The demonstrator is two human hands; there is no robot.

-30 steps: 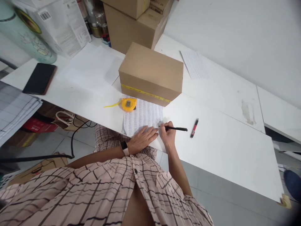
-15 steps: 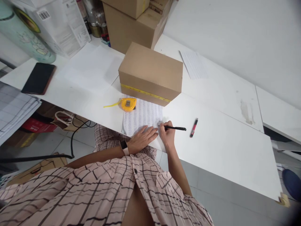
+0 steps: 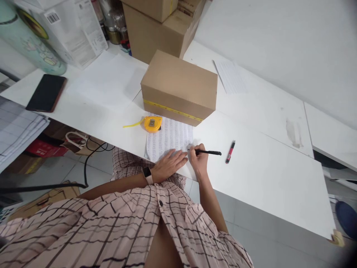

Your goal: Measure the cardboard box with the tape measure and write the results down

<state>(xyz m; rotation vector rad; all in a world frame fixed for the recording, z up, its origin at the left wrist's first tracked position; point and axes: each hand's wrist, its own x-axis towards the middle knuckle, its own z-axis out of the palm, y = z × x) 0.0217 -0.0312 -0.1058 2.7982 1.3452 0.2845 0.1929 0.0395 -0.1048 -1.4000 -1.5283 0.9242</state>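
A sheet of paper covered in rows of handwriting lies at the near edge of the white table. My left hand rests flat on its lower edge, fingers stretched out. At the sheet's right edge, my right hand grips a black pen, its tip down by the paper. A yellow tape measure sits on the sheet's left part, with a short end of tape sticking out to the left. Behind them stands a closed cardboard box with a yellow strip along its front, covering the sheet's far edge.
A red and black pen lies right of my right hand. Another written sheet is behind the box. Blank paper, a dark phone and a green bottle are on the left. Larger cardboard boxes stand at the back.
Almost nothing differs. The whole view shifts very slightly, and both hands keep their places on the paper with the pen in the right one.
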